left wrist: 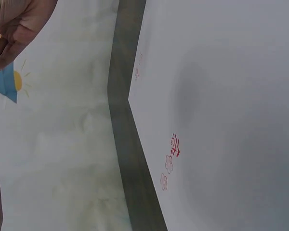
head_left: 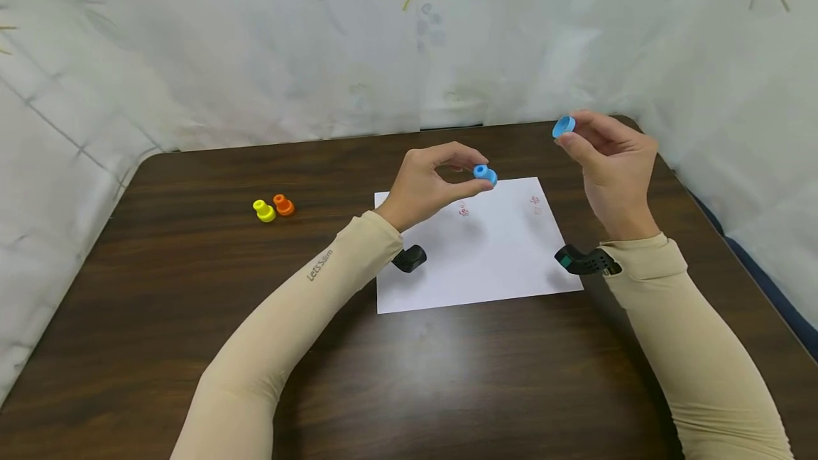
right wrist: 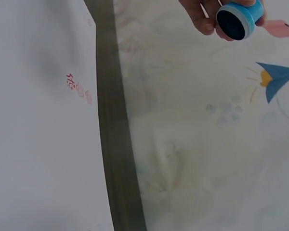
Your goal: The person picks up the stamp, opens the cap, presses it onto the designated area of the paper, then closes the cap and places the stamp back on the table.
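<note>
Above the far edge of a white paper sheet (head_left: 447,275), my left hand (head_left: 437,179) pinches a small blue stamp (head_left: 486,174) between thumb and fingers. The right wrist view shows its dark round face (right wrist: 232,25) uncovered. Farther right and higher, my right hand (head_left: 616,162) holds a light blue cap (head_left: 564,126) by its side, with its hollow end turned left. Both hands are raised over the table, apart from each other. Red stamped marks (head_left: 464,210) lie on the paper: small flowers and a written character, with another set (head_left: 535,203) to the right.
On the brown table (head_left: 192,304), a yellow stamp (head_left: 264,211) and an orange stamp (head_left: 284,205) stand side by side to the left of the paper. A white patterned cloth (head_left: 275,55) hangs behind the table's far edge and along the sides.
</note>
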Tool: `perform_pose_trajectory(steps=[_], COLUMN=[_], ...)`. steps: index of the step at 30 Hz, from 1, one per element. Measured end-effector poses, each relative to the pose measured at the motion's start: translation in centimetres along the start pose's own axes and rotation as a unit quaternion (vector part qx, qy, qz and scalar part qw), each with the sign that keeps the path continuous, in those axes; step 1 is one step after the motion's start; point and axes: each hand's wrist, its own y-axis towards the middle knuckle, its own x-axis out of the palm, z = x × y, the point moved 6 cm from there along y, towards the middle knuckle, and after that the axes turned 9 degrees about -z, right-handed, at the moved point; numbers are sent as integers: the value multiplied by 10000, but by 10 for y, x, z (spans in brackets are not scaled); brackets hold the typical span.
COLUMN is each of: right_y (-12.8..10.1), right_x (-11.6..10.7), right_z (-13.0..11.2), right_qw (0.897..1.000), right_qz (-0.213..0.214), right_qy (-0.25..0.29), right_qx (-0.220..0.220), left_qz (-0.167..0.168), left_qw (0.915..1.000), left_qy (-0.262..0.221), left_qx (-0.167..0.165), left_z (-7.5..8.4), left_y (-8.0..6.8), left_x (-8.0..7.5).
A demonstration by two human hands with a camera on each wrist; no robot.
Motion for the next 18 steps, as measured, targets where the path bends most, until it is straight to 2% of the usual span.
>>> perform_pose_trajectory(steps=[4, 11, 18], right_y=[-1, -5, -6], right_x=[-4, -18, -24], right_z=[-4, -13, -18], right_qw=[9999, 9993, 9990], right_qz=[26, 330, 395], right_qy=[95, 173, 180], right_qx=[-54, -95, -120], left_qz=[-63, -311, -690], left_qw=[10000, 9995, 9966], left_qy=[-30, -6, -153], left_qx=[-40, 9, -423], left_z=[-2, -4, -12], left_y=[4, 16, 27], left_x=[5, 21, 43])
